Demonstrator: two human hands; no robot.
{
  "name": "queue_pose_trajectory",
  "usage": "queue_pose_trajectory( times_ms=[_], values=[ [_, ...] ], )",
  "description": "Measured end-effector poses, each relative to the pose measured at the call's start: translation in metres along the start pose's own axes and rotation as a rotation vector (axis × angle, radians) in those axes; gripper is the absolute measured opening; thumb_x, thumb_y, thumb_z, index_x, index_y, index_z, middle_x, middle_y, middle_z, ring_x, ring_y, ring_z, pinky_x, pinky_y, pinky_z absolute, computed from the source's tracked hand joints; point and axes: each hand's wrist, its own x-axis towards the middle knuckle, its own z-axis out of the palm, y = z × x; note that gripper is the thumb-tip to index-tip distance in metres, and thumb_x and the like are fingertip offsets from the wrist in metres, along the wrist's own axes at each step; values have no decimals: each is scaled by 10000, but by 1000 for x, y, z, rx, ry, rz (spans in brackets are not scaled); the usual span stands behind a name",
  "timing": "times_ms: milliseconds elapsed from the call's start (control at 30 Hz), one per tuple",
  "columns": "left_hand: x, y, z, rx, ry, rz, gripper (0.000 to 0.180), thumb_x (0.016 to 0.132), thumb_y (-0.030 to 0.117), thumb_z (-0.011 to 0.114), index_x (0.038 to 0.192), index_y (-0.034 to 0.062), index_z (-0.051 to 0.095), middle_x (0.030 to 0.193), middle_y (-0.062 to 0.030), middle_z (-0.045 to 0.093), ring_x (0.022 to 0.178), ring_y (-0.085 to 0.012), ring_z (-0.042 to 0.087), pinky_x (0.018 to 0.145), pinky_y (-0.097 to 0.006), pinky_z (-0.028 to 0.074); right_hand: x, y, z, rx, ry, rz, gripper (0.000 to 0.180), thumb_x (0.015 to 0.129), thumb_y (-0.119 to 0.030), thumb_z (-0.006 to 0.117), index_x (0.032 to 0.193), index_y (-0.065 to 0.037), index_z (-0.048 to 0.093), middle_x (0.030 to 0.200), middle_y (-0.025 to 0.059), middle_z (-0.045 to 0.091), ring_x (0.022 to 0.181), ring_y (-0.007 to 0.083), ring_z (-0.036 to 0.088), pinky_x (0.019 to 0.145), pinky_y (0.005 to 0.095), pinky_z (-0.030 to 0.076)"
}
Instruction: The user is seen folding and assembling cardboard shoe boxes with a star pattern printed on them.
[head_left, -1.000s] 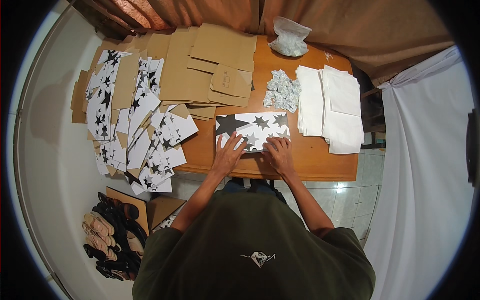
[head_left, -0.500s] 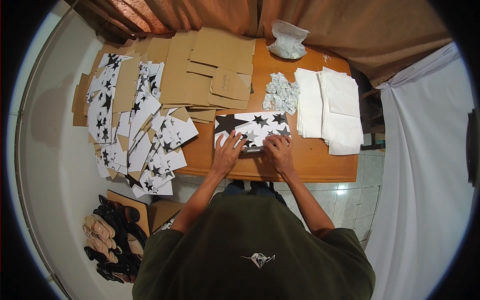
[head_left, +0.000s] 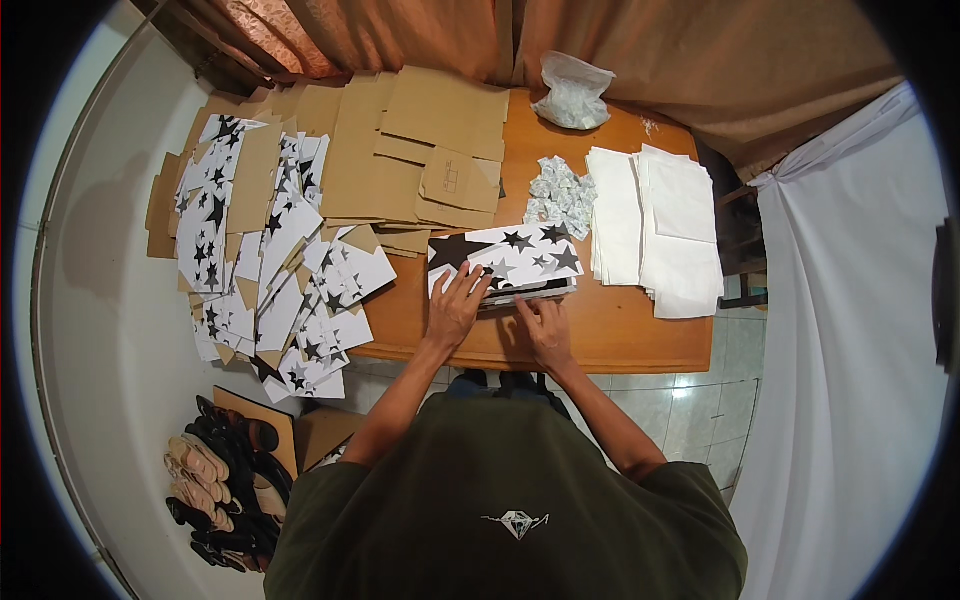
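Item: star-printed white carton (head_left: 510, 262), flat at bench (head_left: 640, 340) centre. I see left hand (head_left: 455, 310) fingers spread on it; right hand (head_left: 545, 325) fingers pressing its near edge. White sheets (head_left: 660, 225) rightward.

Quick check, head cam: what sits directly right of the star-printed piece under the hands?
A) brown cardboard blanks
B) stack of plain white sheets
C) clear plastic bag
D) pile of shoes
B: the stack of plain white sheets lies on the table just right of the star-printed piece that the left hand and right hand press on.
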Motion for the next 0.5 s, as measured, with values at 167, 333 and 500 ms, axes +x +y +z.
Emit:
queue_pose_trajectory(
  times_ms=[167, 333, 500],
  values=[
    [4, 3, 0, -29, 2, -24, 285, 951, 197, 680, 1220, 106, 705, 1315, -129, 678, 1319, -307, 575, 1102, -512, 379, -1, 0, 18, -13, -21, 159, 373, 846, -182, 751, 1193, -69, 671, 1037, 118, 596, 873, 268, 605, 730, 392, 467],
    [-6, 5, 5, -44, -74, -54, 264, 956, 147, 659, 1216, 126, 696, 1352, -134, 641, 1362, -318, 528, 1119, -516, 360, -3, 4, 23, 70, -46, 177, 344, 826, -145, 765, 1148, -67, 672, 1031, 136, 589, 857, 288, 625, 691, 404, 499],
    [-7, 6, 4, -46, -94, -57, 259, 952, 130, 653, 1207, 130, 695, 1386, -136, 607, 1393, -325, 487, 1134, -525, 339, -2, 4, 27, 202, 96, 182, 313, 811, -71, 785, 1097, -35, 663, 1001, 143, 595, 836, 309, 657, 678, 388, 542]
  ],
)
